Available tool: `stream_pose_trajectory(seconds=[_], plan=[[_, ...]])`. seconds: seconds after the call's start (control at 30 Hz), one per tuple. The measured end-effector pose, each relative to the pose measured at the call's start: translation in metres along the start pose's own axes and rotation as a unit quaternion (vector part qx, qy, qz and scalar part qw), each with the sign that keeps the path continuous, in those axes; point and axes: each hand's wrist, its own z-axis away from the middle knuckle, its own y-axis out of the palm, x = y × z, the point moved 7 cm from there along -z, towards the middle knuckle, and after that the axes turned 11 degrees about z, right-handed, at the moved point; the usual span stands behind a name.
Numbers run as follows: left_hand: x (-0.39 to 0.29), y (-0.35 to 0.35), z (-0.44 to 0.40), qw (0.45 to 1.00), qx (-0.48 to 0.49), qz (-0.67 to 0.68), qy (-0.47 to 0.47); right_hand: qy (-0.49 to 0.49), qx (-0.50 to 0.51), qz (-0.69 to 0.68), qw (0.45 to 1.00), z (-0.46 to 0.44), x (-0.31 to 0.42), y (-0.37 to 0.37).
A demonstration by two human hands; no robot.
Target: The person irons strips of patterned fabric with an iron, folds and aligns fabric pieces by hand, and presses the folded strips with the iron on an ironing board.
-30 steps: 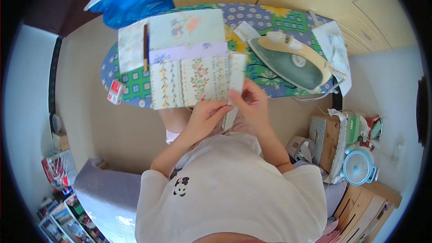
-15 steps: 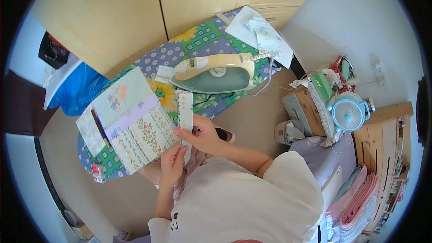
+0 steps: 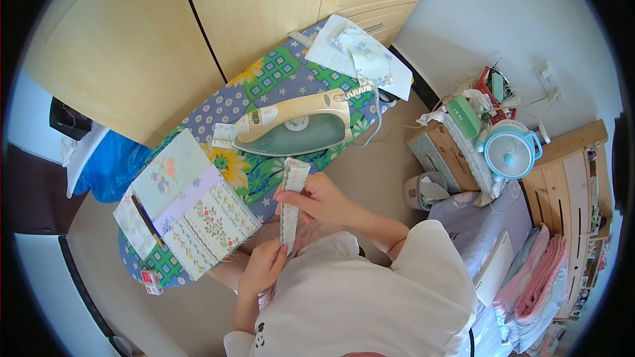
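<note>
Fingers (image 3: 296,197) of right hand (image 3: 319,199) closed on middle of narrow floral strip (image 3: 290,221), near center of frame; its lower end pinched by thumb and fingertips of left hand (image 3: 263,266). Above strip, 1 iron (image 3: 297,122) is set on patterned board (image 3: 268,69). Pieced floral panel (image 3: 211,221) is laid at left; 1 red-and-white box (image 3: 151,282) is seen at lower left, by board's edge.

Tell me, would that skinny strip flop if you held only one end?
Probably light, since the patterned strip is narrow. It looks like cloth, so it may bend easily, but perhaps not flop completely: its end past the right hand sticks out nearly straight.
</note>
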Motion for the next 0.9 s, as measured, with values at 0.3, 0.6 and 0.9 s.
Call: stream_pose_trajectory(seconds=[0.3, 0.6, 0.9], plan=[[-0.003, -0.022, 0.012, 0.965, -0.246, -0.011, 0.087, 0.009, -0.046, -0.112, 0.993, 0.008, -0.019, -0.006], [0.007, -0.039, 0.028, 0.927, -0.318, 0.143, 0.14, -0.152, -0.234, -0.147, 0.949, 0.04, 0.021, -0.068], [0.003, -0.046, 0.022, 0.922, -0.34, 0.146, 0.113, -0.298, -0.25, 0.158, 0.908, -0.058, 0.105, -0.259]])
